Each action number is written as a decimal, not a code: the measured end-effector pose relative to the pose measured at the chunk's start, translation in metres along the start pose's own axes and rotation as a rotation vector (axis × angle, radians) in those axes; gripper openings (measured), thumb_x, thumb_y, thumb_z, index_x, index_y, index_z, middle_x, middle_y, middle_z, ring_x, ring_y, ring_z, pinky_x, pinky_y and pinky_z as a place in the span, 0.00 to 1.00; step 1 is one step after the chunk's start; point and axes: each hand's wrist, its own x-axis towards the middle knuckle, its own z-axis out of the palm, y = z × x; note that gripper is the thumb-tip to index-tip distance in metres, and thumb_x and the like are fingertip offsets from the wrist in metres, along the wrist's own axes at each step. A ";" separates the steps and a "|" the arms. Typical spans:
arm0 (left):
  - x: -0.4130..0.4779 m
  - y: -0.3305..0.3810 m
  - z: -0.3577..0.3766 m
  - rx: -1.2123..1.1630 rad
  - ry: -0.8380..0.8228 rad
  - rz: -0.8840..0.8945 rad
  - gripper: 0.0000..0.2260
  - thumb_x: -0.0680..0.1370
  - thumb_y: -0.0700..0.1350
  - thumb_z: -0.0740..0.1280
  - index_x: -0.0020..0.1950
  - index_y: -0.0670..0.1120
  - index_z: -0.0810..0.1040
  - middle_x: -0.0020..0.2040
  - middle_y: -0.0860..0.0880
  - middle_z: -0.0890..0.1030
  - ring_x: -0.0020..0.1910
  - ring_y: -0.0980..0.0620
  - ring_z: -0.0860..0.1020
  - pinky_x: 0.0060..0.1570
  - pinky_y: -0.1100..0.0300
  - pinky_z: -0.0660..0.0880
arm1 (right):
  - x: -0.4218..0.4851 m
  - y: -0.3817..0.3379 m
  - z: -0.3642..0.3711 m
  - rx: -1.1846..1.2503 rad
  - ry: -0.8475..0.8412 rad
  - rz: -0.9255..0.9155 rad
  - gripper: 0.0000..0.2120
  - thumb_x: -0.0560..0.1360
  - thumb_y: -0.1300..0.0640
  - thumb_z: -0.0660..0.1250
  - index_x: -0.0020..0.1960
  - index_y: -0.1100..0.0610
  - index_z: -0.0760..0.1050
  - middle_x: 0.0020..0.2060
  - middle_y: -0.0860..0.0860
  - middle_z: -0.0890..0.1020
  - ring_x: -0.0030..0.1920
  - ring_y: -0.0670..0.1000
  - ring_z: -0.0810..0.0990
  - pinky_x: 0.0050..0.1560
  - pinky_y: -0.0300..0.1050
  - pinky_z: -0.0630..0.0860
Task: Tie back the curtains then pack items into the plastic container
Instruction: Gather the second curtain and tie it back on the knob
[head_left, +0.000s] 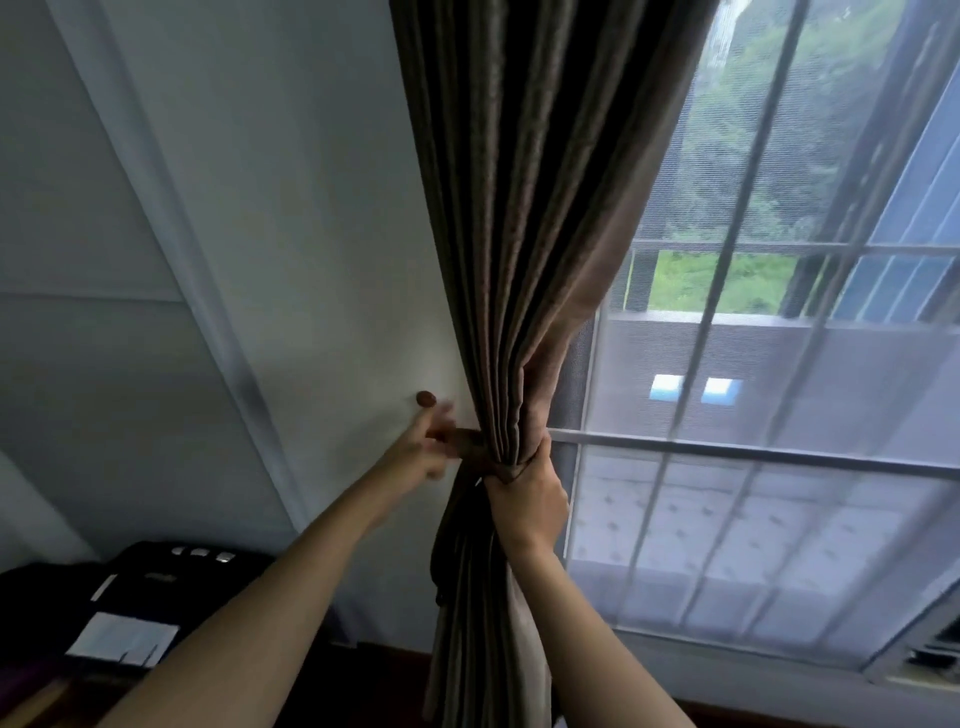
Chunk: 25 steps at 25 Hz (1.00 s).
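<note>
We are clenching our right hand (524, 488) around the gathered waist of the heavy brown pleated curtain (524, 234), bunching its folds tight against the white wall (311, 260). Our left hand (421, 449) is pinching the end of a brown fabric tie-back band (467, 441) that is wrapping the bundle, fingers blurred, so we cannot tell how firmly it is gripping. Just above that hand, a small round brown wall hook (426, 398) is sitting on the wall, apart from the band. To the right, a sheer white curtain (753, 493) is hanging over the barred window (779, 447). At lower left, a black bag (171, 577) is lying.
</note>
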 end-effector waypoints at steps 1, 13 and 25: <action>-0.010 -0.020 0.002 0.154 0.010 -0.028 0.30 0.71 0.32 0.63 0.69 0.53 0.65 0.66 0.46 0.71 0.48 0.58 0.76 0.38 0.64 0.75 | -0.002 -0.001 0.000 -0.003 -0.005 -0.011 0.32 0.68 0.55 0.69 0.69 0.50 0.62 0.48 0.57 0.83 0.51 0.62 0.79 0.46 0.49 0.72; -0.026 -0.051 0.036 0.359 -0.032 0.184 0.13 0.77 0.39 0.60 0.58 0.48 0.78 0.48 0.52 0.80 0.48 0.58 0.78 0.44 0.73 0.71 | 0.013 -0.017 -0.031 0.122 -0.343 -0.106 0.24 0.54 0.44 0.78 0.45 0.37 0.72 0.43 0.39 0.82 0.48 0.41 0.81 0.53 0.47 0.79; -0.038 -0.021 -0.024 0.735 -0.092 0.462 0.07 0.80 0.48 0.61 0.56 0.50 0.71 0.35 0.48 0.80 0.29 0.56 0.76 0.33 0.58 0.72 | 0.003 -0.038 -0.028 0.033 0.111 -0.149 0.40 0.65 0.52 0.72 0.71 0.47 0.54 0.53 0.56 0.81 0.52 0.61 0.80 0.49 0.51 0.76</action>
